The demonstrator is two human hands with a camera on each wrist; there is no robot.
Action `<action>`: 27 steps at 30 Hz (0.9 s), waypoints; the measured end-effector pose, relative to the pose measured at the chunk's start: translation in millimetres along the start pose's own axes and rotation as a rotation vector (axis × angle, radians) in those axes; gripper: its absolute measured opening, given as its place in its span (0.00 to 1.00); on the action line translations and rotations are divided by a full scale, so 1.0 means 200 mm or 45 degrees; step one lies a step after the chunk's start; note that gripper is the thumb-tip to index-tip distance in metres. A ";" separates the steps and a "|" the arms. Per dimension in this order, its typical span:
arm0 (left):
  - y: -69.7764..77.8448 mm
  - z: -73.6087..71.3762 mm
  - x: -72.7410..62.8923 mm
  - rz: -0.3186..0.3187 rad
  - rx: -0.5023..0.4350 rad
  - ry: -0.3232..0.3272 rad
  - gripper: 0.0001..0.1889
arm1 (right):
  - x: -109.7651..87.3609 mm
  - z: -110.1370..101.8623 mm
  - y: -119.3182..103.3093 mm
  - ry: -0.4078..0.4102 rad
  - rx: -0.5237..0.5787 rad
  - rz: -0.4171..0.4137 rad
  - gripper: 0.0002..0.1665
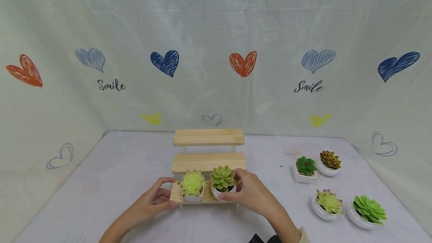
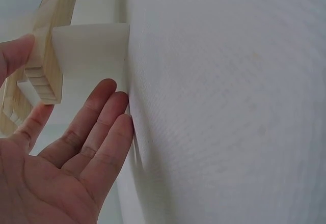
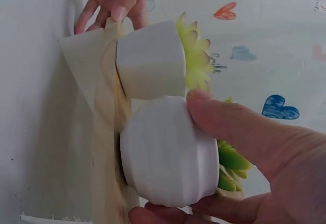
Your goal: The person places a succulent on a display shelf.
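A three-step wooden plant stand (image 1: 209, 162) stands mid-table on white supports. On its lowest step, toward the left, sits a pale yellow-green succulent in a square white pot (image 1: 193, 186). Beside it is a green succulent in a round fluted white pot (image 1: 223, 183); my right hand (image 1: 251, 192) grips this pot between thumb and fingers, and its base meets the step in the right wrist view. My left hand (image 1: 156, 199) pinches the left end of the lowest step (image 2: 48, 56) between thumb and index finger. Its other fingers extend beneath, near the tabletop.
To the right on the table stand several potted succulents: a dark green one in a square pot (image 1: 305, 169), a brownish one (image 1: 329, 162), a yellow-green one (image 1: 326, 204) and a bright green one (image 1: 366, 212) in round pots. A heart-printed white curtain (image 1: 209, 18) closes off the back.
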State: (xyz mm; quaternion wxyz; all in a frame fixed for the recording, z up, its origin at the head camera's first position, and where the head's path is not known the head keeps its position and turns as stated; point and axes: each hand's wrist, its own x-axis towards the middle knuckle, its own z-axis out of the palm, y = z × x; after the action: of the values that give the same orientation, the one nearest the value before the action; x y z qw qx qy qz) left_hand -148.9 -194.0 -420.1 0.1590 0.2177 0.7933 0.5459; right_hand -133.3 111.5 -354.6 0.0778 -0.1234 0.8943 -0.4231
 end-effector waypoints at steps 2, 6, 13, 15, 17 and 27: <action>0.00 0.00 0.00 0.002 0.000 0.000 0.30 | 0.00 0.01 0.00 0.011 -0.008 0.031 0.32; 0.00 0.00 0.00 0.007 0.004 -0.002 0.30 | 0.00 0.02 -0.01 0.029 -0.056 0.084 0.34; 0.00 0.00 0.01 0.009 0.002 -0.007 0.31 | 0.00 0.04 -0.02 0.071 -0.185 0.108 0.36; 0.00 0.00 0.01 0.012 0.004 -0.009 0.30 | 0.00 0.05 -0.03 0.079 -0.198 0.104 0.36; 0.01 0.00 0.01 -0.003 0.012 -0.007 0.30 | 0.00 0.05 -0.03 0.082 -0.205 0.103 0.36; 0.02 0.01 0.00 -0.069 0.059 0.000 0.31 | -0.01 0.05 -0.04 0.068 -0.224 0.101 0.37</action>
State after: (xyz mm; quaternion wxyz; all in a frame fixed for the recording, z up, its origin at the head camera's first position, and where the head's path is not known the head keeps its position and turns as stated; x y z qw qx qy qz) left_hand -147.6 -192.3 -417.5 0.1687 0.1998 0.8113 0.5229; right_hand -128.0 100.0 -355.7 0.0594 -0.0829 0.9339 -0.3426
